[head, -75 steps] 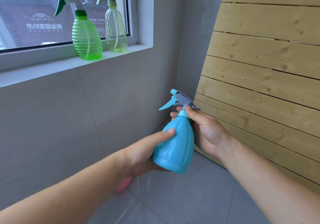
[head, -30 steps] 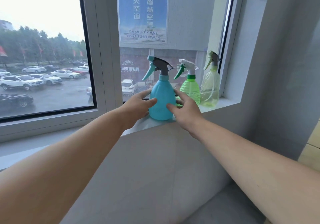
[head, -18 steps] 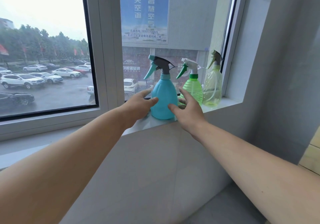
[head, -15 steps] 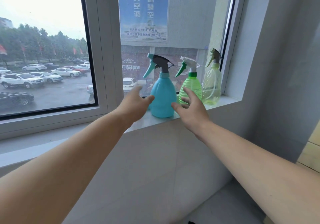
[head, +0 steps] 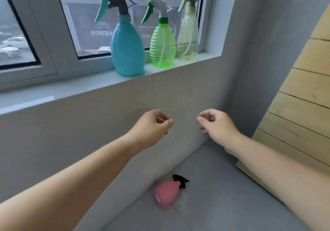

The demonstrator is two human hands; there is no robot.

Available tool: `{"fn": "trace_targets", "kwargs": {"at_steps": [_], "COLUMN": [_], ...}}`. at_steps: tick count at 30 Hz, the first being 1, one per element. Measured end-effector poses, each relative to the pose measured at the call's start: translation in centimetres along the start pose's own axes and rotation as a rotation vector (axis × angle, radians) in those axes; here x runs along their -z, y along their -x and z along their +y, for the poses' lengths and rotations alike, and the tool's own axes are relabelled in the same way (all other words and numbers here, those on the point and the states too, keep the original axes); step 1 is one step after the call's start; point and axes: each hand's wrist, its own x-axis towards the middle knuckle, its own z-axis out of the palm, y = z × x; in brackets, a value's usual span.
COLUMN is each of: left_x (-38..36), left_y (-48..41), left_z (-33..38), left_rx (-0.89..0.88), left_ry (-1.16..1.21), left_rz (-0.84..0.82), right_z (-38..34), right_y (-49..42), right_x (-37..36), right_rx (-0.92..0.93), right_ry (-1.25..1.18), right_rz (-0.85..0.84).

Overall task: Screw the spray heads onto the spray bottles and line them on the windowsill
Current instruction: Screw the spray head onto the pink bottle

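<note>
Three spray bottles with heads on stand in a row on the windowsill [head: 53, 91]: a blue bottle [head: 127, 50], a ribbed green bottle [head: 162, 47] and a pale yellow bottle [head: 189, 36] at the right end. A pink bottle [head: 166, 193] lies on its side on the floor by the wall, with a black spray head [head: 180, 180] at its neck. My left hand [head: 151, 129] and my right hand [head: 216, 125] hang below the sill, above the floor. Both hold nothing, with fingers loosely curled.
A slatted wooden panel [head: 294, 109] leans against the wall at the right. The grey tiled floor [head: 223, 195] runs between it and the wall under the window. The window frame [head: 51, 40] rises behind the bottles.
Both hands let go of the blue bottle on the sill and dropped below it. My view has tilted down, bringing the pink bottle on the floor into sight.
</note>
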Motion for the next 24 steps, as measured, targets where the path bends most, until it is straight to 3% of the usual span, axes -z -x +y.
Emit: {"fn": "trace_targets", "kwargs": {"at_steps": [4,7,18,24], "left_x": [-4.1,-6.9,-16.8,-20.1], "left_y": [-2.7,-4.0,-8.9,-9.5], "left_z": [-7.5,-13.0,-27.2,-32.1], "left_rx": [0.263,0.37,0.43,0.48], "left_ry": [-0.084,-0.231,-0.552,-0.561], "left_rz": [-0.221,-0.296,-0.627,-0.6], "right_z": [8.5,14.4,30.7,35.0], "right_y": [0.4,0.4,-3.6,-5.7], "right_x": [-1.0,-2.7,-11.7,-15.6], "right_rx": [-0.145,-0.235,-0.474,-0.54], "right_ry": [0.14,0.2,0.298,0.29], "right_rz": [-0.07,-0.104,-0.287,-0.321]}}
